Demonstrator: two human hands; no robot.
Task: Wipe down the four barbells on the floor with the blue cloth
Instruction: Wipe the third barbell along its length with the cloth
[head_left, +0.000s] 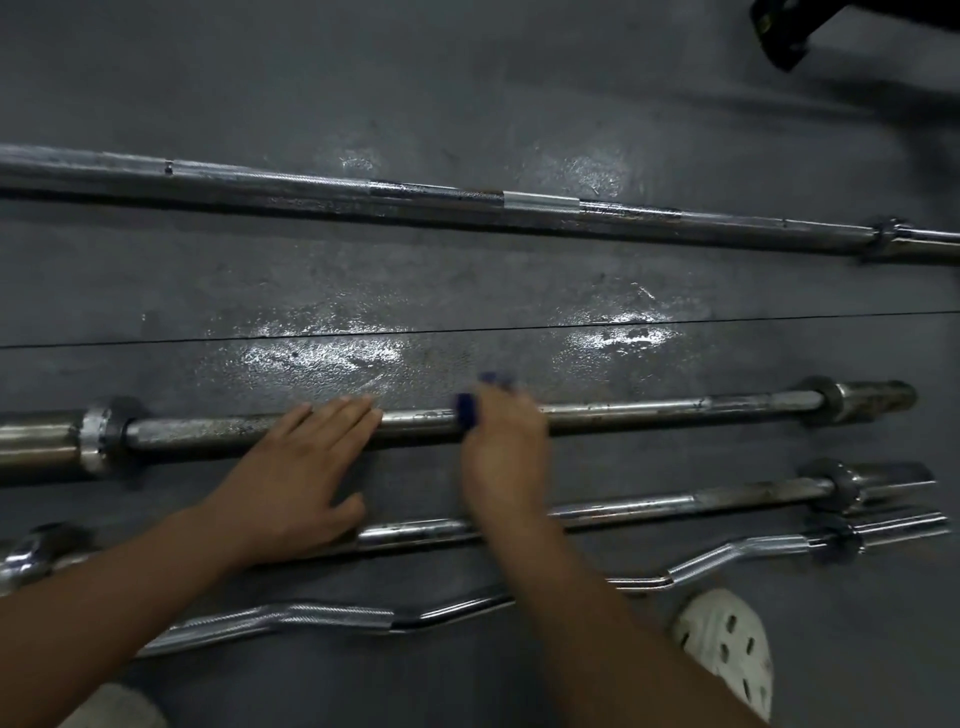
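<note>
Down on the dark rubber floor, four bars lie roughly side by side. Farthest off is the long barbell, which runs out of frame at both ends. Next one in is the thick barbell, and that's where both hands are; its left sleeve is cut off by the edge.

The left hand lies flat on it, fingers straight and close together, tips over the shaft, thumb out to the side. The right hand is just beside it on the same shaft, curled round the blue cloth. Honestly that hand is a smear, so I can't make out single fingers, and only a couple of blue scraps poke out at its top and left.

Closer in, the thin straight bar passes under both hands, so its middle is hidden. Nearest is the curl bar, crossed by the right forearm, with its left end lost under the other arm.

Shiny wet patches sit between the two far bars. A white clog shows bottom right. Some black thing is clipped by the top corner, can't tell what.
</note>
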